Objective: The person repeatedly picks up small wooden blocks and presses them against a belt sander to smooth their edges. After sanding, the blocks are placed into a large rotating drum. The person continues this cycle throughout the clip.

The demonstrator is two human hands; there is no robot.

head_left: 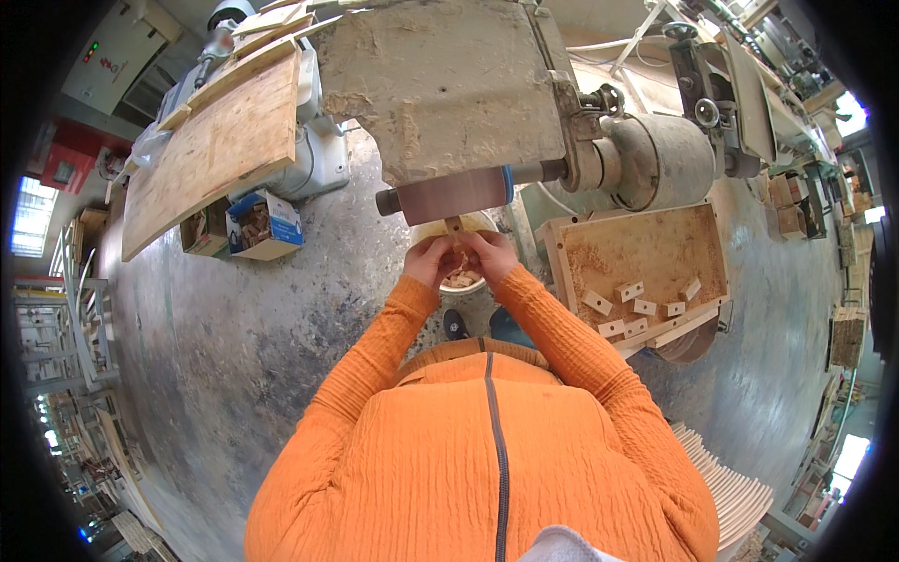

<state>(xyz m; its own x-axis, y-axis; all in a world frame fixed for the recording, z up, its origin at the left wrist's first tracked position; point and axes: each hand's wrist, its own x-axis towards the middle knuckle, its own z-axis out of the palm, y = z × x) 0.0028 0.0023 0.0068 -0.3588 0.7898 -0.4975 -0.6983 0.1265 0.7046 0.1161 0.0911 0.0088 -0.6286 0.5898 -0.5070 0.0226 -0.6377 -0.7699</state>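
Evidently your left hand [428, 263] and right hand [492, 253], both nearly closed, pinch the small wooden block [453, 226] at the sanding drum's [454, 196] near edge; contact is unclear. Press lightly, hold it square, knuckles clear.

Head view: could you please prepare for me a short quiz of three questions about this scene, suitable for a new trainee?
1. What do the left hand and the right hand hold together?
A) a cardboard box
B) a small wooden block
C) a metal handwheel

2. True or false: the wooden tray, with blocks with holes in it, is to the right of the brown roller.

3. Fill the gap: the brown roller has a ____ band at its right end.

Key: 1. B; 2. True; 3. blue
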